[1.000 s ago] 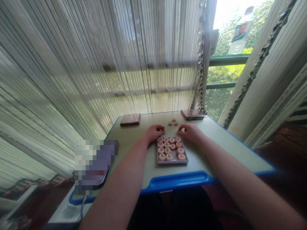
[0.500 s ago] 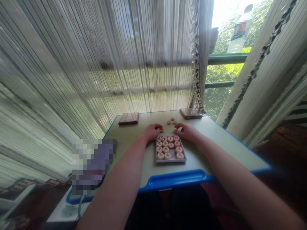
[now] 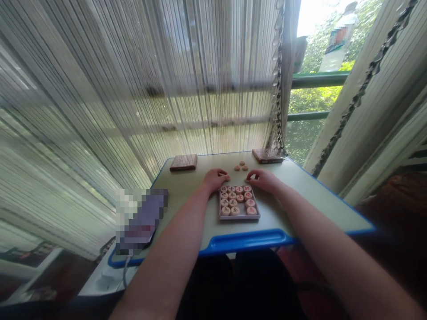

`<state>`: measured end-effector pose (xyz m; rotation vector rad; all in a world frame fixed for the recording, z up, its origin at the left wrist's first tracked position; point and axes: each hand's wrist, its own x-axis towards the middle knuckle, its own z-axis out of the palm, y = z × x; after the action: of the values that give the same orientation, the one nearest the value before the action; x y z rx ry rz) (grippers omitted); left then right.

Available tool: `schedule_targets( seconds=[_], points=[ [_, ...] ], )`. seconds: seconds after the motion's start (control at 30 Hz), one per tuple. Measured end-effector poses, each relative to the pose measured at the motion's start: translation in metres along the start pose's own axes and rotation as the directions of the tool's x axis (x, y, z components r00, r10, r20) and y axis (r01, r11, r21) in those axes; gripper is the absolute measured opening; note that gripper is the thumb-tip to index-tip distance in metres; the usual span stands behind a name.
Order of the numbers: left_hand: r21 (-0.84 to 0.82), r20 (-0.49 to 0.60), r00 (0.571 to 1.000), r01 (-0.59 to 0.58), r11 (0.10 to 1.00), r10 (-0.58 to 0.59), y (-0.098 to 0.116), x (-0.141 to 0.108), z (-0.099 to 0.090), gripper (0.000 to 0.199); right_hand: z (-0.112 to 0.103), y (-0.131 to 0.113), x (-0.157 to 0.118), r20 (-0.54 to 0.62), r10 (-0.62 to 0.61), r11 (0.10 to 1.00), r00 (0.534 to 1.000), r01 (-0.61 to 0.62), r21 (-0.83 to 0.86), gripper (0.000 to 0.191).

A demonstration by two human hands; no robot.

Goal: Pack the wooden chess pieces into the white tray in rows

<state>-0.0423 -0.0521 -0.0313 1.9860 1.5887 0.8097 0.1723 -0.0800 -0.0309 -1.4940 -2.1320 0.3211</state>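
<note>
A shallow white box [image 3: 239,217] holds several round wooden pieces with black or red characters, with a gap in its lower middle right. My left hand [image 3: 216,178] is just beyond the box's far left corner, fingers closed on a round piece [image 3: 227,178] that shows at the fingertips. Beyond the far right corner, my right hand [image 3: 263,180] pinches another round piece [image 3: 247,180], mostly covered by the fingers. Three loose pieces [image 3: 242,163] lie on the table past both hands.
The light green table [image 3: 320,204] has a blue rim. Brown flat boxes stand at its back left [image 3: 183,162] and back right [image 3: 267,156]. A blurred-out purple object [image 3: 143,220] with a cable lies at the left edge. String curtains [image 3: 213,66] hang behind.
The view has shifted slightly, moving the scene a little. Both hands stay beyond the box in nearly the same places, and the pieces inside look the same.
</note>
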Motion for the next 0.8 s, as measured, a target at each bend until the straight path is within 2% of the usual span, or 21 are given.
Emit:
schedule_targets(
  seconds=[0.17, 0.4, 0.57, 0.8],
  points=[
    [-0.024, 0.006, 1.0, -0.016, 1.0, 0.016, -0.0014, 0.0011, 0.0004, 0.031, 0.0079, 0.0075, 0.0022, -0.065, -0.022, 0.999, 0.998, 0.024, 0.031, 0.024],
    [-0.132, -0.062, 0.997, -0.043, 0.99, 0.035, -0.0047, 0.0022, 0.0026, 0.042, 0.0092, 0.0092, 0.0045, -0.039, -0.054, 0.999, 0.998, 0.054, 0.0, 0.021],
    [-0.086, -0.005, 0.999, -0.053, 0.995, 0.053, -0.0038, 0.0004, 0.0003, 0.032, 0.0075, 0.0089, 0.0047, -0.027, -0.029, 0.999, 0.999, 0.028, -0.039, 0.031],
    [-0.076, 0.003, 0.997, -0.073, 0.994, 0.073, -0.0071, 0.0028, -0.0002, 0.025, 0.009, 0.0113, 0.0064, -0.026, -0.053, 0.998, 0.998, 0.052, -0.042, 0.025]
  ],
)
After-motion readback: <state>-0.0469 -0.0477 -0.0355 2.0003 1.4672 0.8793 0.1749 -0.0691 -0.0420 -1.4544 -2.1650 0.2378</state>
